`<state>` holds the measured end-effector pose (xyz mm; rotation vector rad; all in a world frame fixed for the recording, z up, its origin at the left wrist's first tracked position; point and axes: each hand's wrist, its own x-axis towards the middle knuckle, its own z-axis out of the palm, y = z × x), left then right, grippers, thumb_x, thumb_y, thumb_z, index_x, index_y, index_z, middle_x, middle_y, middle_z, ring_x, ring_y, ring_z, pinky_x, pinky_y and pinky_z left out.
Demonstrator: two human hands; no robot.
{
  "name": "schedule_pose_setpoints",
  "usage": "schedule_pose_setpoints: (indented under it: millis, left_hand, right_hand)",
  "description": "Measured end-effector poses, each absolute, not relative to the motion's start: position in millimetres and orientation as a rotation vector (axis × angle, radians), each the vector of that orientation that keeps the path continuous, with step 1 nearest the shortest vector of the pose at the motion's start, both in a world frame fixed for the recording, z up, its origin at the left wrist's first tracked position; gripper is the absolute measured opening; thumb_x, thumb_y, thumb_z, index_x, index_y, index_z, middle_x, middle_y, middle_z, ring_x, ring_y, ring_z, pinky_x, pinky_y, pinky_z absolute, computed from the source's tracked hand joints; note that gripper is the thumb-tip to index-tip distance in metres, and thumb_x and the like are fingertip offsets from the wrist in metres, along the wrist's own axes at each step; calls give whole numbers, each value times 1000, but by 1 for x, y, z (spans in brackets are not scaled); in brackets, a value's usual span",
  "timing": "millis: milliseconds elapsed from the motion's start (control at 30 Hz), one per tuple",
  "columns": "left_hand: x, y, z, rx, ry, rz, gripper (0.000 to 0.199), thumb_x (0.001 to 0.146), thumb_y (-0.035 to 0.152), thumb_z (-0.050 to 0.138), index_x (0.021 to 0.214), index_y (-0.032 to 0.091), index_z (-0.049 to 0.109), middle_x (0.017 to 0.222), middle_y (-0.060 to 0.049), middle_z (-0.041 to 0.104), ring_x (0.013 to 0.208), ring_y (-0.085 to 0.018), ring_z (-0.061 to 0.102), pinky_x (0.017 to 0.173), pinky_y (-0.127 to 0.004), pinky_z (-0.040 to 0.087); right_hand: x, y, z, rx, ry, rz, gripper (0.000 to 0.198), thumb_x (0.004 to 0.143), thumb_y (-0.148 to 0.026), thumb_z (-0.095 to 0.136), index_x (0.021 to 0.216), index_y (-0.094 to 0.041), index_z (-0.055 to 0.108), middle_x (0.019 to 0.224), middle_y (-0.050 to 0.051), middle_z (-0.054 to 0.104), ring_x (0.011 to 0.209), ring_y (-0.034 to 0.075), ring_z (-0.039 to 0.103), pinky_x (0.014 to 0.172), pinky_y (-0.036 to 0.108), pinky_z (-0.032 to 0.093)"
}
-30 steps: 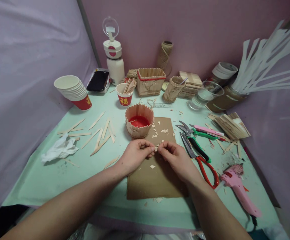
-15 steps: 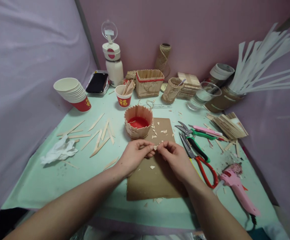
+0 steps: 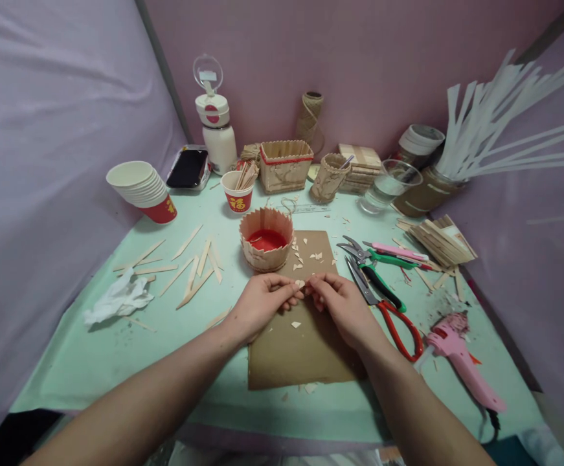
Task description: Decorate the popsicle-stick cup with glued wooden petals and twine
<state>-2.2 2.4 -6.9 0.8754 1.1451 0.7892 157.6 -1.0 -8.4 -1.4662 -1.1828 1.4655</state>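
A: What's far L of the fingers?
B: Crumpled tissue (image 3: 119,299), w/ thin wood strips (image 3: 197,288) nearer in, scattered flat on the table (image 3: 204,382).
A: And the round basket (image 3: 265,257)?
B: Just beyond the L fingers, upright, jagged rim, red inside. Not touching them, AFAICT.
A: L hand (image 3: 262,301)?
B: Thumb + index pinched tight on a small wood chip (image 3: 300,283). It's held btwn the two hands, above the cardboard (image 3: 305,359).
A: Any scraps?
B: Yep, a loose scrap (image 3: 296,324) on the board on the near side of the fingertips, more on the far side.
A: R hand (image 3: 342,304)?
B: Fingertips drawn in narrow, right by the chip's R edge. Can't tell if they grip it too.
A: R of those fingers?
B: Green-handled cutters (image 3: 383,285) and red-handled snips (image 3: 380,304) close by, then the pink glue gun (image 3: 467,367), farther R, on its side.
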Motion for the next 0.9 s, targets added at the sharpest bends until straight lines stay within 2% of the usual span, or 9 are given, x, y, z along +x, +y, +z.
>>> schedule_pose_setpoints:
  millis: [233, 633, 900]
  left_hand:
    - [-2, 4, -10, 892, 1137, 789, 25, 76, 38, 71, 76, 13, 72, 76, -6, 72, 61, -9, 54, 59, -23, 42]
    - [-2, 3, -7, 886, 1163, 794, 19, 76, 31, 69, 72, 13, 70, 71, -5, 71, 59, -9, 54, 59, -22, 43]
    - [0, 3, -4, 889, 1200, 780, 14, 77, 23, 66, 67, 13, 67, 65, -3, 69, 55, -8, 53, 58, -22, 43]
  right_hand:
    - [157, -1, -7, -1493, -1248, 1399, 31, 78, -47, 64, 69, -18, 60, 53, -6, 49, 54, 10, 38, 57, 26, 29]
    - [159, 0, -13, -1483, -1272, 1379, 25, 73, -41, 64, 69, -17, 62, 64, -3, 57, 56, 9, 42, 56, 24, 32]
    - [158, -1, -15, -1480, -1302, 1361, 23, 73, -39, 63, 68, -17, 61, 61, -3, 55, 56, 10, 43, 55, 23, 33]
